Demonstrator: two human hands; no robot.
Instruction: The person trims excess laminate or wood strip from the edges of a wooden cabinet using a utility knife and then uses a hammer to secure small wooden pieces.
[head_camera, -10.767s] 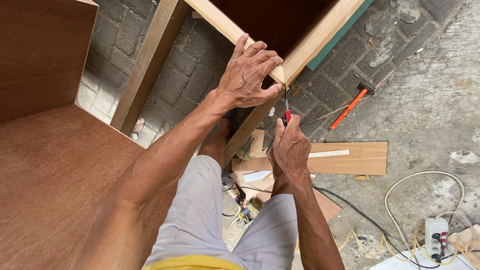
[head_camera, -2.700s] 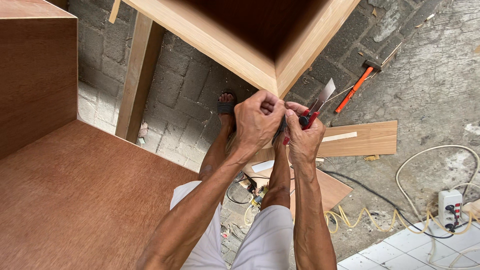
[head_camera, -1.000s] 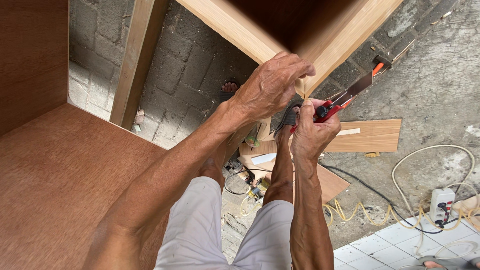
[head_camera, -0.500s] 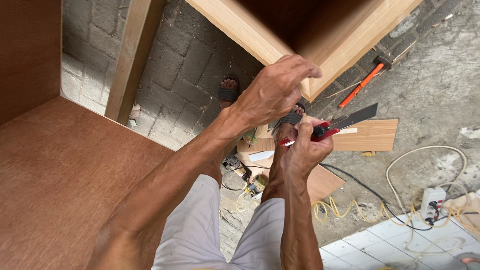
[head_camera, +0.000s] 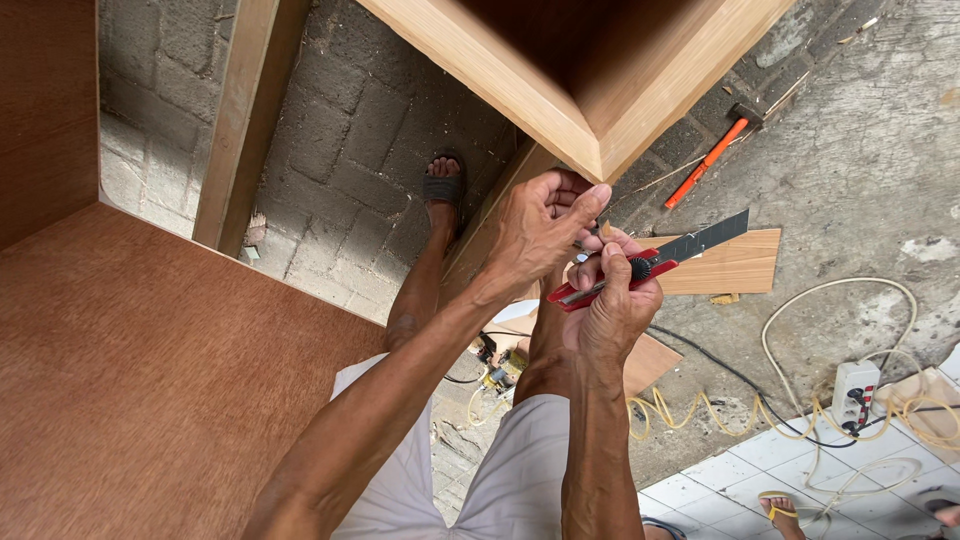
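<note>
My right hand (head_camera: 618, 300) grips a red utility knife (head_camera: 655, 262) with its long dark blade pushed out and pointing right and up. My left hand (head_camera: 540, 228) is just left of it, fingers curled, thumb and fingertips touching the knife near its wheel. Both hands are directly below the mitred corner of a light wooden frame (head_camera: 598, 150). A brown plywood panel (head_camera: 150, 370) lies at my left.
An orange-handled hammer (head_camera: 712, 155) lies on the concrete at upper right. A flat wooden board (head_camera: 735, 265) sits behind the knife. A white power strip (head_camera: 855, 392) and pale cables lie at lower right, on the concrete beside white tiles. A wooden post (head_camera: 240, 120) stands at upper left.
The knife has tilted so its blade points right and up, away from the frame corner. My left hand came down off the frame edge onto the knife.
</note>
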